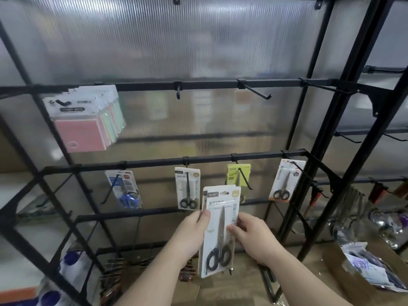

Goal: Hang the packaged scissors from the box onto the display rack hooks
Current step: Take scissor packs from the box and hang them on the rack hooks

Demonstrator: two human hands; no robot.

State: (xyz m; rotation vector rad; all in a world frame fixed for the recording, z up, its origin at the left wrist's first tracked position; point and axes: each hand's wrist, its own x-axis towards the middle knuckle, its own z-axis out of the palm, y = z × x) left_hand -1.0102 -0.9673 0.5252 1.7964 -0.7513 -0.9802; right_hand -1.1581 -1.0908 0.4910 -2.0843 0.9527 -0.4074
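This is showing itself as a retail shop, in a stationery aisle: a tall black metal display rack is standing against a ribbed translucent plastic back panel, its crossbars carrying black wire peg hooks. Retail-carded goods are hanging from those hooks: white-carded packaged scissors with black handles, a blue-handled scissors pack, and a stack of pink and pastel sticky-note packs. To the right, shiny metal ladles are hanging on a neighbouring rack, and an open brown cardboard box is sitting low down, holding clear-bagged stock.
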